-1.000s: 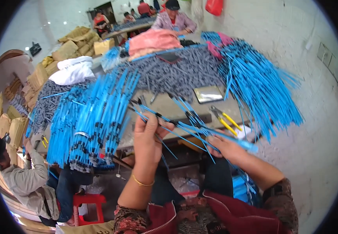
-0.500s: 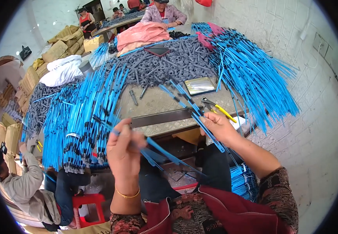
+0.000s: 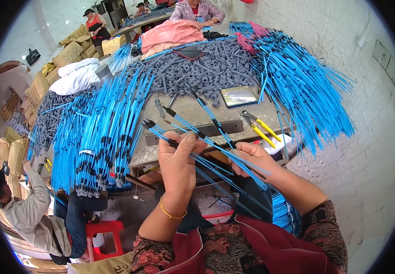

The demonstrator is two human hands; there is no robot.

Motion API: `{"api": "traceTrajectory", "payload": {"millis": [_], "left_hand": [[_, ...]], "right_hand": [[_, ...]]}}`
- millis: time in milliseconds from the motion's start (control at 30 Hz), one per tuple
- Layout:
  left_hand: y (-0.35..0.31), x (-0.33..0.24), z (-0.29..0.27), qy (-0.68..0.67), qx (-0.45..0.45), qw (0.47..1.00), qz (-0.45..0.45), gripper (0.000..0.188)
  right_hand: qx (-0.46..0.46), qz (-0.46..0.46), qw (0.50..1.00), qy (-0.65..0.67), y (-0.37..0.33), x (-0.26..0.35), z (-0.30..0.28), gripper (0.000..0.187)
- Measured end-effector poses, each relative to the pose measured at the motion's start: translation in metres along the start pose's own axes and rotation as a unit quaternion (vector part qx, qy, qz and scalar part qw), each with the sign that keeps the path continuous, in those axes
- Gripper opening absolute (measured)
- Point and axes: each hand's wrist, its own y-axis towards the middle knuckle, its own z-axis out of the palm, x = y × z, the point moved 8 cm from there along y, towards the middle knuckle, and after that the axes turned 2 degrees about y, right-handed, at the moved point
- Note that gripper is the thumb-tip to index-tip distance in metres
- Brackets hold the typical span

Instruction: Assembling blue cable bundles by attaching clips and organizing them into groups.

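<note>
The left hand (image 3: 179,153) pinches a few thin blue strips (image 3: 155,129) between thumb and fingers, close to their black ends. Holding them there probably keeps the ends together while the long tails hang loose over the lap. The right hand (image 3: 254,159) also has a closed pinch, around banded blue strips (image 3: 217,122) that lean up and away over the table (image 3: 186,109). The two bunches cross in front of the right hand, so I cannot tell which hand holds every strip. Both hands are up in front of the chest, maybe so the strips are easy to see.

The yellow-handled pliers (image 3: 267,131) lie just past the right hand, likely to be easy to reach. A small tray (image 3: 225,105) holds thin pale sticks, perhaps so they do not roll off. The grey plastic pegs (image 3: 197,73) are heaped behind it. A big pile of blue strips (image 3: 302,91) sticks out past the table on the right, maybe because they are so long. On the left, a white tie (image 3: 86,152) goes around one bundle.
</note>
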Motion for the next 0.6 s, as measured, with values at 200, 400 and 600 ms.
{"api": "traceTrajectory", "payload": {"millis": [200, 400, 600], "left_hand": [[0.0, 0.016, 0.001, -0.09, 0.08, 0.986, -0.117, 0.02], [-0.009, -0.007, 0.012, -0.059, -0.024, 0.996, -0.054, 0.012], [-0.011, -0.008, 0.01, -0.024, 0.054, 0.998, -0.032, 0.016]], "right_hand": [[0.002, 0.01, 1.0, 0.016, 0.006, -0.012, -0.002, 0.023], [0.019, 0.011, 0.999, 0.037, 0.003, -0.014, -0.004, 0.023], [0.052, 0.026, 0.997, 0.058, 0.002, -0.016, 0.008, 0.023]]}}
